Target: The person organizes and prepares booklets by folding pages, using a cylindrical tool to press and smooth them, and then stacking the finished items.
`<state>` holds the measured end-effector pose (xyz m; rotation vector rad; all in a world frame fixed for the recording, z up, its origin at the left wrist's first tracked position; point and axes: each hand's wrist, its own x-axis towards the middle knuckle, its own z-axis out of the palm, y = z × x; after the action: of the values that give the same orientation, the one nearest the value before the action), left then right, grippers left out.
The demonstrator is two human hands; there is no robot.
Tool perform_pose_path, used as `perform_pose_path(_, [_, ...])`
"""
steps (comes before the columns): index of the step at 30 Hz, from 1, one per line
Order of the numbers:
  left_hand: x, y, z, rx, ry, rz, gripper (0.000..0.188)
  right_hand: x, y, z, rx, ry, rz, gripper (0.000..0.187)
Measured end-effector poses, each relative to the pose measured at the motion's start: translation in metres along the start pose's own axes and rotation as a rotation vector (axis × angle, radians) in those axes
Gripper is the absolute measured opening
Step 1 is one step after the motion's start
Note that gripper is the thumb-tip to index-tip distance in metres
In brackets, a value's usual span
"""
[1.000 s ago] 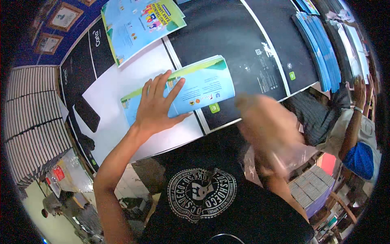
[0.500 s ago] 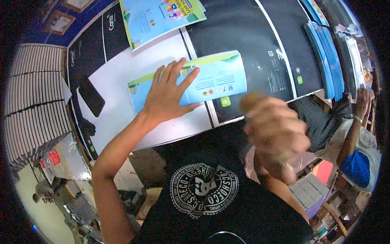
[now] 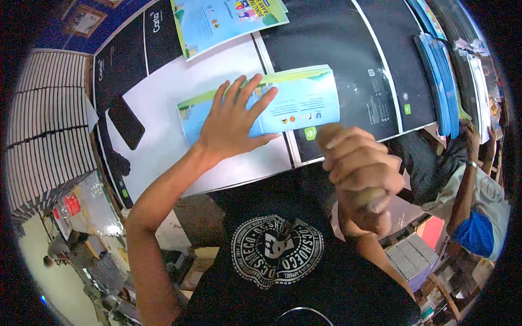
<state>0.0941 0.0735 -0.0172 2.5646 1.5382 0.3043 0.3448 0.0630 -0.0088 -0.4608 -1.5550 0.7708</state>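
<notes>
Far left: tall stacks of white-edged books [image 3: 49,125], packed in rows; just right and lower, clear plastic-wrapped bundle [image 3: 103,209] with red patch. Next, dark phone [image 3: 128,125] lying on or at left edge of big white sheet [image 3: 157,108]. Above, overlapping sheet's upper edge: blue-green printed sheets [image 3: 217,27].

Centre-left: left hand [image 3: 234,117], palm down, fingers spread wide, not wrapped around anything. Laid across left-middle part of blue-green booklet [image 3: 310,100], apparently pinning from above. Fingertips at or slightly past booklet's upper edge, thumb along lower edge, wrist off over white sheet. Booklet lying slightly tilted, left part on white sheet, right end out on black table covering [image 3: 326,41], to the right of spread fingers and uncovered by hand.

Right of booklet, raised near table's front edge: right hand [image 3: 364,174], curled into closed fist, blurred. Apparently gripping brown object [image 3: 329,133], rounded end poking out at upper left; exact kind hard to tell. Booklet's lower right corner just beside that end in view; contact, cannot tell. Booklet itself outside fist.

Lower right: smaller stack of books [image 3: 410,258]. Farther right: upright-edged blue stack [image 3: 439,87], then co-worker's hand [image 3: 472,136] near white stack [image 3: 479,98].
</notes>
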Motion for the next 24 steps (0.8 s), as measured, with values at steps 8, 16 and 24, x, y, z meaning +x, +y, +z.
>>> perform_pose_path(8, [0.016, -0.029, -0.022, -0.131, -0.037, 0.055, 0.087, 0.005, 0.042, 0.018, 0.048, -0.018, 0.307, 0.058])
perform_pose_path(16, [0.049, -0.079, -0.033, -0.328, -0.342, -0.088, 0.069, 0.022, 0.009, 0.023, -0.094, 0.142, 0.640, 0.028])
perform_pose_path(24, [0.047, -0.086, -0.026, -0.410, -0.416, -0.169, 0.068, 0.051, -0.074, 0.060, 0.321, 0.001, -0.100, 0.066])
